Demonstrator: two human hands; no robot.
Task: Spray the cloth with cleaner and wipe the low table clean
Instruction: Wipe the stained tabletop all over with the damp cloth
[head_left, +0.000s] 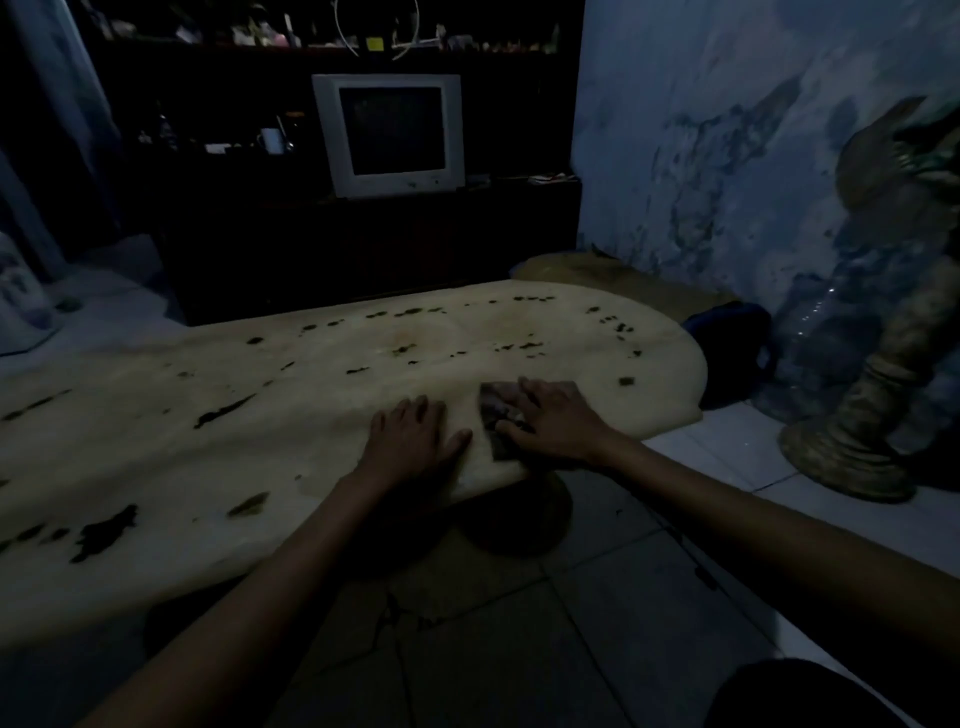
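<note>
While the room is lying dim, the right hand (545, 421) is pressing flat, fingers spread, on the crumpled cloth (501, 410) near the pale surface's (260, 415) near edge. The left hand (413, 441) is resting open, palm down, just beside the cloth, gripping nothing.

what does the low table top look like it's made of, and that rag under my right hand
Low table: probably a natural wood slab, with an irregular wavy edge, pale matte surface and dark knot-like patches; the dim light leaves stone possible. Cloth: soft woven fabric, crumpled and mottled grey, pressed flat under the right hand.
</note>
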